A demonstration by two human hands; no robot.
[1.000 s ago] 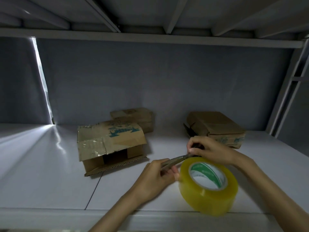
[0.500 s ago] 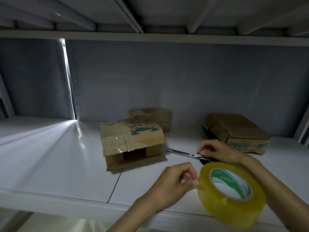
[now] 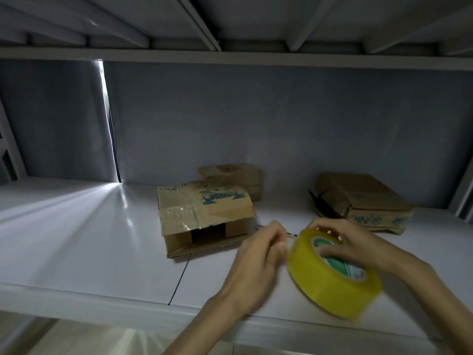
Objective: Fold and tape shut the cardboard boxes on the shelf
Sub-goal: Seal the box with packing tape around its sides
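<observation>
At the near edge of the white shelf (image 3: 76, 254), a roll of yellow tape (image 3: 330, 280) is held tilted, its green-printed core opening turned up and toward the viewer. The right hand (image 3: 348, 245) is curled over the roll from the far side, with fingers hooked into the core. The left hand (image 3: 258, 254) is seen just to the left of the roll, its fingertips pinched together against the roll's left rim; it is blurred, so whether a tape end is gripped cannot be told. Between the two hands, a thin metal object (image 3: 290, 235) is glimpsed lying on the shelf, too hidden to be identified.

Farther in, left of centre, the nearest cardboard box (image 3: 204, 216) is set with its open end facing the near side; its long axis runs roughly left to right. Its top flap is hung forward over the dark opening, with old shiny tape on the left part, and a bottom flap is laid flat on the shelf. Just behind it, a smaller box (image 3: 233, 175) is placed against the grey back wall (image 3: 281, 119). Well apart on the far right, a third box (image 3: 363, 201) is laid with its long axis angled from far left to near right, its left end loosely open.
</observation>
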